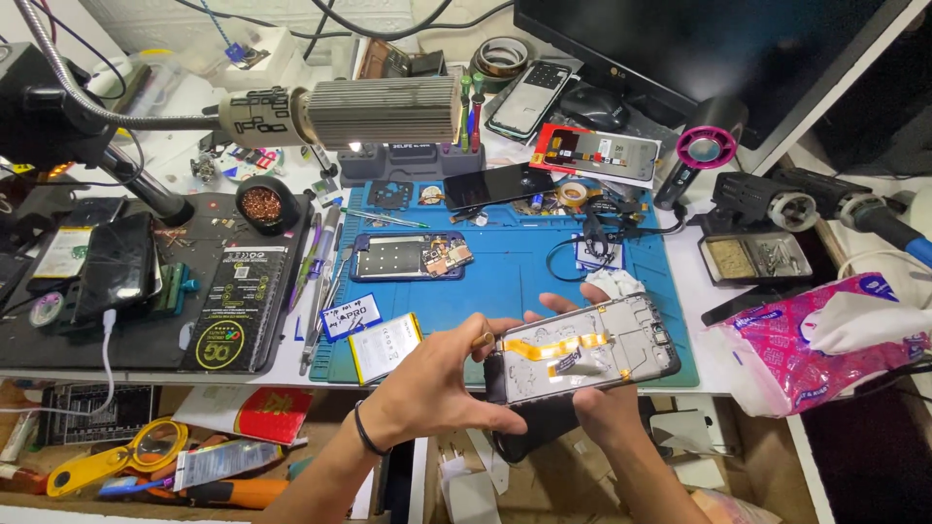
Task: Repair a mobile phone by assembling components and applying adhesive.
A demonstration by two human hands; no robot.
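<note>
A single head-worn camera looks steeply down and forward over a cluttered repair tabletop (pixel 699 291), close enough that the wearer's forearms enter from the bottom edge. The left hand (pixel 437 383) and right hand (pixel 602 408) sit just below centre frame, holding a phone display assembly (pixel 582 354) between them. Beyond the hands the view reaches a blue work mat (pixel 515 277) and, farther back, a monitor (pixel 699 49) at the top edge. Below the hands, an open drawer (pixel 146 456) shows.
</note>
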